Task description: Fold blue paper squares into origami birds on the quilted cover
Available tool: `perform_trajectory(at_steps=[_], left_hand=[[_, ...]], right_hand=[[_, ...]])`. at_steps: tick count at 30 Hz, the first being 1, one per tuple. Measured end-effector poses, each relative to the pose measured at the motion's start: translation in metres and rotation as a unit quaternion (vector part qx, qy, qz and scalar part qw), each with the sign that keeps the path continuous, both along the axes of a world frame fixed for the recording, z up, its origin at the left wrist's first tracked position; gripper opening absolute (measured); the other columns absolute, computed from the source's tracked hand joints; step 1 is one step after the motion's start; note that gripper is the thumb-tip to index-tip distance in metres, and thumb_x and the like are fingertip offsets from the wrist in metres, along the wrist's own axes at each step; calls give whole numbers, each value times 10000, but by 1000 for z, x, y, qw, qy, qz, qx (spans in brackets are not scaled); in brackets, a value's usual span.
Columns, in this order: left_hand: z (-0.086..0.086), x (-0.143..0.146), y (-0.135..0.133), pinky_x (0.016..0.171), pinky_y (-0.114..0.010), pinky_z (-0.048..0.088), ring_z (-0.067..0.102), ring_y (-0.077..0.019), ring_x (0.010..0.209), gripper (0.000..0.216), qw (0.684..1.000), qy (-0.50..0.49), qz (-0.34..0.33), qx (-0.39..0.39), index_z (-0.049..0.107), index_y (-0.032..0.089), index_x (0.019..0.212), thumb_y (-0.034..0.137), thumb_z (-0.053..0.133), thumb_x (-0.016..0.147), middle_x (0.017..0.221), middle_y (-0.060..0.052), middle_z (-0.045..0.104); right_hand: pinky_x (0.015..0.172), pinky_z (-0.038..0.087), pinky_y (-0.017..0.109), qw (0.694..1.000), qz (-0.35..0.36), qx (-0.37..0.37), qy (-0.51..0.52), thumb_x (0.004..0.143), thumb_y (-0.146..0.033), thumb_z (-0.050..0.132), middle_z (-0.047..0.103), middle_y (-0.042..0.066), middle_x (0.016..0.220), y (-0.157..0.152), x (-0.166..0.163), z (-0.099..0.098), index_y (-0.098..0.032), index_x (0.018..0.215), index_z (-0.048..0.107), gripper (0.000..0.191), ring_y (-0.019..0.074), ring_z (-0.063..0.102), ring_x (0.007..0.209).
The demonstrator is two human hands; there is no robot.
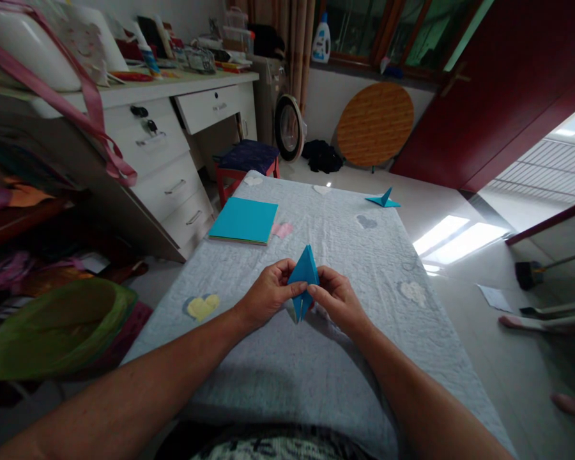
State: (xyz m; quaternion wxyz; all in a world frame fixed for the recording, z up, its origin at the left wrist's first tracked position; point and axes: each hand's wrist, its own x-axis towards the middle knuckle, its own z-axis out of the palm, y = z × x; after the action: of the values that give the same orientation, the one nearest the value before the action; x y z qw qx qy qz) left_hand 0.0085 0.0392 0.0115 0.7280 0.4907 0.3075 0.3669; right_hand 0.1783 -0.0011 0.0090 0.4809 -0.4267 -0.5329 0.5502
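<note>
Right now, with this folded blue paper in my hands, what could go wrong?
Your left hand and right hand both pinch the folded paper, so a hard squeeze might add a stray crease. The cloth beneath looks wrinkled, so folds pressed on it could come out uneven.

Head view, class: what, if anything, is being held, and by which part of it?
The folded blue paper, pinched by the left hand and the right hand at its two sides, about midway between its pointed ends.
</note>
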Motion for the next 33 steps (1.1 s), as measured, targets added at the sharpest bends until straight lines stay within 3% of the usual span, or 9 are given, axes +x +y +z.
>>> perform_trajectory(at_steps=[14,21,25,28,33], left_hand=[[-7,0,3,754,-271,510,628,-135,752,337,998,29,21,48,637,149,874,332,851,689,813,6,666],[-6,0,1,782,-312,511,651,-190,808,321,997,52,-30,57,705,139,924,375,805,730,865,-34,709],[-5,-1,-2,717,-295,500,627,-180,757,288,991,85,-52,87,703,136,912,376,761,765,822,-34,681],[-6,-1,-2,669,-273,482,593,-161,716,233,986,110,-31,119,693,138,874,354,724,792,777,-21,633],[-6,-1,-2,729,-274,483,586,-167,793,141,971,129,6,199,691,157,847,295,686,822,845,-29,615]], right_hand=[[607,469,249,997,-47,38,-38,832,-382,674,614,-7,733,4,-3,-3,-213,851,641,173,128,540,648],[558,432,241,996,-57,33,-57,836,-385,672,599,-17,718,4,-1,-4,-215,818,603,184,117,516,600],[638,463,253,994,-88,60,-39,820,-329,689,600,-21,790,4,-4,-4,-241,943,565,196,128,555,684],[647,456,246,986,-138,91,-23,800,-274,704,567,-36,814,3,-5,-3,-267,976,516,258,123,542,700],[704,472,289,981,-94,128,-107,858,-259,652,577,-6,816,1,-3,-1,-237,825,588,76,151,561,770]])
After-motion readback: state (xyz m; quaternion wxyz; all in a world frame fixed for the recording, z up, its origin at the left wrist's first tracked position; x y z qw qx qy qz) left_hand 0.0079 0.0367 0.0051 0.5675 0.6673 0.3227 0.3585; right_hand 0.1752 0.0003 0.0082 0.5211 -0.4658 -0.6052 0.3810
